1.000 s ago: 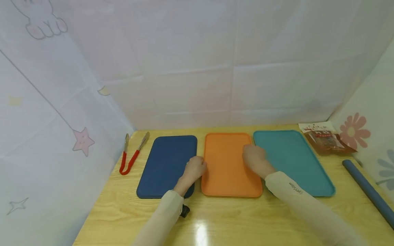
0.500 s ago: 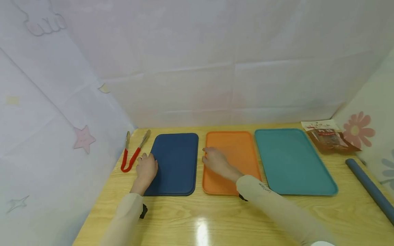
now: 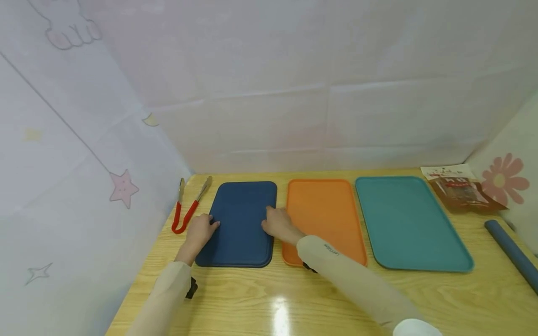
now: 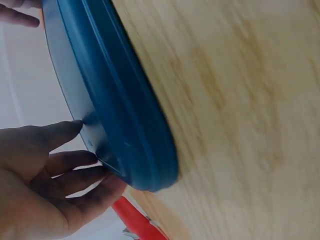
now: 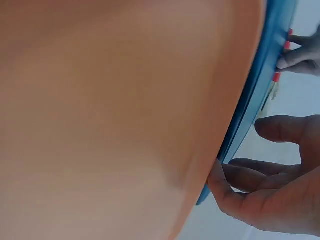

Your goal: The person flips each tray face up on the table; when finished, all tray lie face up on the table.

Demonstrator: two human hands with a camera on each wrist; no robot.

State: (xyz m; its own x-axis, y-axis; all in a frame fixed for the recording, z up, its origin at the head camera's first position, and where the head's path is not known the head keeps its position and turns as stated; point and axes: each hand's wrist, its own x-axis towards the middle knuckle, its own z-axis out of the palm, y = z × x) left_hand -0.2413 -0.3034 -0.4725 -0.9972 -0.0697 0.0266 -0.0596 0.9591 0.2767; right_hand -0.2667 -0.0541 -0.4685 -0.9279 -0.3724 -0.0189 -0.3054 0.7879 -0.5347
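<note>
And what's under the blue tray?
The blue tray rests on the wooden table. Its side shows layered ridges in the left wrist view, but whether another tray is nested beneath cannot be told; whatever its base covers is hidden.

In the head view, the left hand [image 3: 201, 229] and right hand [image 3: 280, 225] hide parts of the rim of the blue tray [image 3: 241, 219]. The right sleeve [image 3: 349, 277] covers part of the orange tray [image 3: 325, 210]. The right frame edge cuts off the grey roll [image 3: 513, 254]. Print on the pouch [image 3: 464, 193], upper right, is illegible.
</note>
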